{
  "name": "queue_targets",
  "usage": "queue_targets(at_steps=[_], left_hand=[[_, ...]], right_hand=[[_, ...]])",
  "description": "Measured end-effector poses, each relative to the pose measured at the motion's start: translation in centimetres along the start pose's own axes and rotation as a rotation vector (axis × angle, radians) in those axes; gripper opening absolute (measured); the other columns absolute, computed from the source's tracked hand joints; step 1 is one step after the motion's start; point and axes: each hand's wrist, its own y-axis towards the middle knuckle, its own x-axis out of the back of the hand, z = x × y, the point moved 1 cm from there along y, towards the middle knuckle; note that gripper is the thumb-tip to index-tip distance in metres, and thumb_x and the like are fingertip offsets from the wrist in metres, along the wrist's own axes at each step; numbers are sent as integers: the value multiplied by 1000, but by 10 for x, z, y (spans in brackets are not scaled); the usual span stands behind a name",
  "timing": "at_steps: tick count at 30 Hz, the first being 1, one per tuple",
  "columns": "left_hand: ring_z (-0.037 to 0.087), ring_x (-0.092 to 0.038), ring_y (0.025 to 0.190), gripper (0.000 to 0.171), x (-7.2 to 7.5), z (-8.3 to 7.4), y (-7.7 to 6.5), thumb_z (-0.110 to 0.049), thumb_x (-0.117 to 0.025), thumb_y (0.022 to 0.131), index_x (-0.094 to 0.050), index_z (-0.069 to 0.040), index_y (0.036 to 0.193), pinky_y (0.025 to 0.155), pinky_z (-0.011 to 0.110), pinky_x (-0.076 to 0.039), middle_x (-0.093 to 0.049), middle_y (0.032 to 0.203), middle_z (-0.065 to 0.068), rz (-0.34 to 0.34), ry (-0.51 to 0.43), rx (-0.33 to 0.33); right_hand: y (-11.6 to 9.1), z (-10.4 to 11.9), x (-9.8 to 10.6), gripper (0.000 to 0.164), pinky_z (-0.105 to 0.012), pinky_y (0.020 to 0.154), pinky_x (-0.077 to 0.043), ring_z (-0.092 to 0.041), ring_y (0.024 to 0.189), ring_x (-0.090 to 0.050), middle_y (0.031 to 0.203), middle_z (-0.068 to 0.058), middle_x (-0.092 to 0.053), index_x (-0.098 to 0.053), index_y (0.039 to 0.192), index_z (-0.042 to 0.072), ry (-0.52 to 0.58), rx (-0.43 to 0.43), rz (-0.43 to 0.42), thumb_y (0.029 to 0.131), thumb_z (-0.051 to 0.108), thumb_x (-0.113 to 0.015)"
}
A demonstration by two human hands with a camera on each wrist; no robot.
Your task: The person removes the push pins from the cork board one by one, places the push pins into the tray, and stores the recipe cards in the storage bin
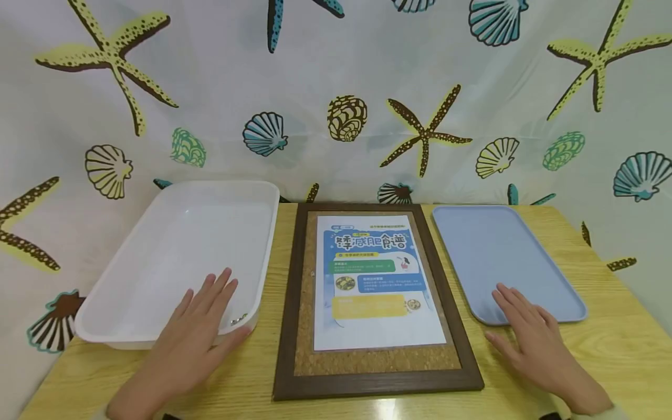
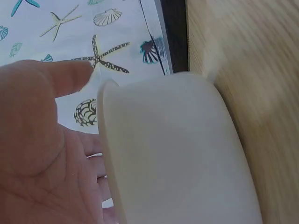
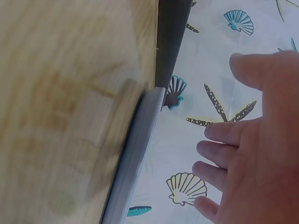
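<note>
My left hand (image 1: 191, 335) hovers palm down over the near rim of a white basin (image 1: 189, 233), fingers extended and thumb apart. In the left wrist view, the basin's outer wall (image 2: 173, 144) stands beside the palm; whether skin touches the rim, I cannot tell. A few tiny shiny metal pieces (image 1: 238, 319) lie in the basin's near right corner, too small to identify. Over the near edge of a flat blue tray (image 1: 509, 256) is my right hand (image 1: 535, 344), its fingers loosely straight and holding nothing. The right wrist view shows the tray's edge (image 3: 140, 154) next to those fingers.
Between basin and tray lies a dark-framed cork board (image 1: 378, 379) bearing a printed paper sheet (image 1: 378, 332) with coloured blocks. All stand on a light wooden table (image 1: 236, 385). A white cloth (image 1: 315, 76) with starfish and shells hangs behind the table.
</note>
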Motion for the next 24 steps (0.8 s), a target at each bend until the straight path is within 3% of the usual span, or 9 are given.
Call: queue_targets(at_steps=[5, 12, 17, 24], left_hand=[[42, -17, 145, 78, -1, -7, 11, -46, -56, 95, -28, 3, 149, 112, 60, -21, -20, 159, 20, 16, -13, -31], [43, -23, 143, 75, -7, -15, 17, -39, -63, 91, -34, 4, 146, 111, 61, -23, -24, 157, 20, 22, 36, -74], [44, -25, 142, 74, -14, -20, 21, -36, -64, 91, -35, 5, 146, 111, 62, -24, -26, 156, 21, 12, 63, -102], [42, -27, 142, 70, -19, -34, 32, -35, -60, 94, -34, 5, 145, 109, 64, -25, -30, 154, 22, -3, 74, -19]], right_hand=[[9, 6, -1, 65, -62, 95, -29, -39, 134, -36, 147, -19, -42, -43, 142, 0, -15, 29, -6, 90, 31, -67], [20, 15, -1, 62, -62, 92, -34, -39, 131, -40, 144, -17, -45, -46, 139, 0, -29, 79, -12, 89, 27, -69], [32, 19, 0, 58, -62, 89, -39, -39, 128, -43, 142, -19, -47, -46, 139, -2, 11, 77, 27, 92, 24, -66], [45, 28, -5, 53, -61, 98, -39, -44, 129, -42, 142, -25, -45, -42, 140, -6, 148, 79, 115, 98, 23, -56]])
